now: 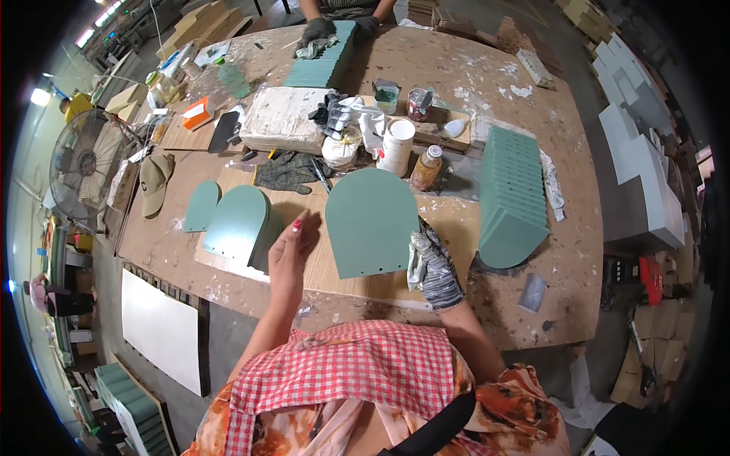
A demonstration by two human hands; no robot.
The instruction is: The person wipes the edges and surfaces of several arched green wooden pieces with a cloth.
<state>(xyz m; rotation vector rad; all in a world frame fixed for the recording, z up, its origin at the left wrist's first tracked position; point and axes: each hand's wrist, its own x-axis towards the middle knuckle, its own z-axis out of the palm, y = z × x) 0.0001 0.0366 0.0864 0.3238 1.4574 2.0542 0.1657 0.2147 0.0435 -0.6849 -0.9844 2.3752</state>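
A green arch-shaped panel (371, 220) stands before me, rounded end away, with small holes along its straight near edge. My right hand (439, 267), in a grey striped glove, grips its right edge with a white cloth (415, 262) bunched in the fingers. Bare, with red nails, my left hand (289, 247) is held apart from the panel's left side, fingers extended and holding nothing. Just left of it lies a stack of similar green panels (237, 220), with another green panel (202, 205) beyond. A long row of green panels (513, 190) leans together at the right.
Behind the panel stand a white bottle (397, 144), a jar of amber liquid (426, 167) and a dark glove (293, 172). A cap (156, 182) and fan (87, 159) are at left. Across the table, a co-worker's gloved hands (318, 32) touch more green panels (323, 64).
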